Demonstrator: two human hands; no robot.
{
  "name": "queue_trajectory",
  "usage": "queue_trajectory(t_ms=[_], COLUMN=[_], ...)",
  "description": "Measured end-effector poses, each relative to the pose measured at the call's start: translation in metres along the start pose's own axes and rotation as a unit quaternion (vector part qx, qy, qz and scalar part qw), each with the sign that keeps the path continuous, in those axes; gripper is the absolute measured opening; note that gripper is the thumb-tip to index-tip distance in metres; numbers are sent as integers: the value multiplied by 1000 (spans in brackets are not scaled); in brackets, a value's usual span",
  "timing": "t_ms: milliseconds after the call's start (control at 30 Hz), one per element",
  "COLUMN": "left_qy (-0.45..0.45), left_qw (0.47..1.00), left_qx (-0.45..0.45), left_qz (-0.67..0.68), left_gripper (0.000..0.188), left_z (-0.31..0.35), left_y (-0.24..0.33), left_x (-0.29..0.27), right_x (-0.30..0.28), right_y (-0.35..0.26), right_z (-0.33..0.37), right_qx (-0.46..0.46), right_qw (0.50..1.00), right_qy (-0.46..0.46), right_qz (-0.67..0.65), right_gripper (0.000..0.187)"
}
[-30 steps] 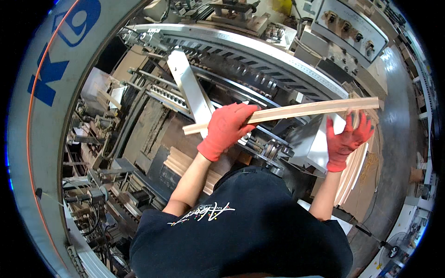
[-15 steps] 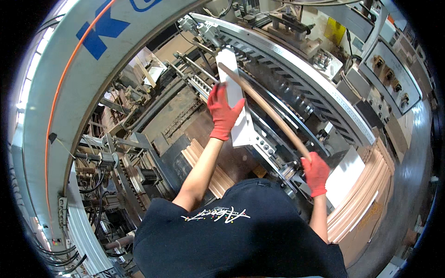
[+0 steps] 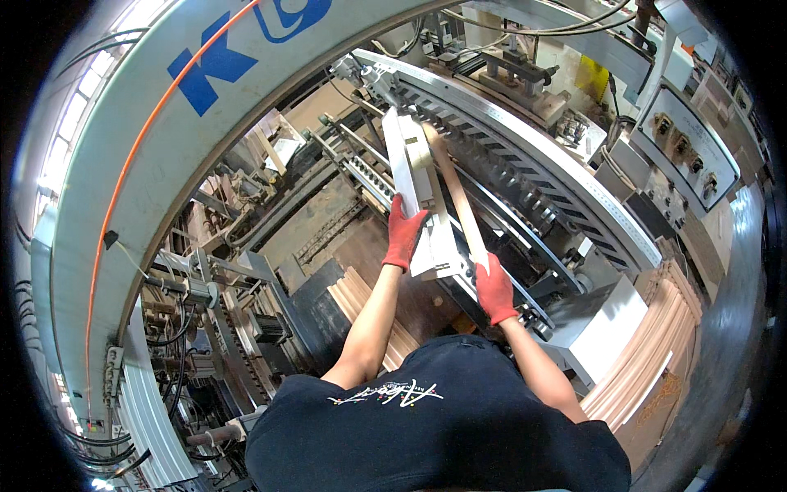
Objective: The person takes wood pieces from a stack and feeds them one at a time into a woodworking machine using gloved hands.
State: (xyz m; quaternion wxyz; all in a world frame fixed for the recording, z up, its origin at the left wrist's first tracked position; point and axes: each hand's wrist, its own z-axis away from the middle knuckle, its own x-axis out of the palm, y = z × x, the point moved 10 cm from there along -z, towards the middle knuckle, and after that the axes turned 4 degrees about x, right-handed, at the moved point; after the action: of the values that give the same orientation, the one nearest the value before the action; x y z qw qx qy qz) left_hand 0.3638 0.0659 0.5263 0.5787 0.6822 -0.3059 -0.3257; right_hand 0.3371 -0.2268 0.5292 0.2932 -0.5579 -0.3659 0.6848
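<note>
My left hand, in a red glove, is closed at the lower end of a long white strip, with thumb and index finger on either side of it. Some of its fingers are hidden. Beside that strip lie a cream block and a white plate, part of the machine in front of me. My right hand, also gloved in red, holds the near end of a long wooden strip. The strip slants away from me, its far end beside the cream block.
A stack of wooden strips lies at the right, near a white box-like panel. More wooden strips lie at my left. A long metal beam crosses ahead. A grey-blue machine arch curves at left; a knob panel stands right.
My right hand has moved left with the wooden strip, which now lies closer to the white parts. My left hand has slid nearer and closed; the white strip and cream block now show separately.
</note>
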Motion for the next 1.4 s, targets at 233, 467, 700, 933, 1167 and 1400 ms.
queue_trajectory(t_ms=[233,467,700,933,1167,1400], left_qy=[34,17,27,-44,17,77], left_qw=[998,996,973,928,963,966], left_qx=[16,35,70,10,33,93], left_qz=[-54,-85,-218,-370,-266,-230], left_gripper=[85,84,92,100,78,75], left_z=[-4,6,12,3,-16,-45], left_y=[-13,1,32,23,37,35], left_x=[11,21,30,54,28,57], right_x=[44,59,51,52,19,-76], right_y=[-34,-53,-49,0,26,76], right_z=[-42,-52,-59,-19,-53,-134], right_qx=[-25,-131,-130,30,88,89], right_qw=[998,977,990,997,932,943], right_qy=[33,49,-17,-59,59,224], right_qz=[36,163,56,-44,-345,-231], right_gripper=[35,29,34,42,21,54])
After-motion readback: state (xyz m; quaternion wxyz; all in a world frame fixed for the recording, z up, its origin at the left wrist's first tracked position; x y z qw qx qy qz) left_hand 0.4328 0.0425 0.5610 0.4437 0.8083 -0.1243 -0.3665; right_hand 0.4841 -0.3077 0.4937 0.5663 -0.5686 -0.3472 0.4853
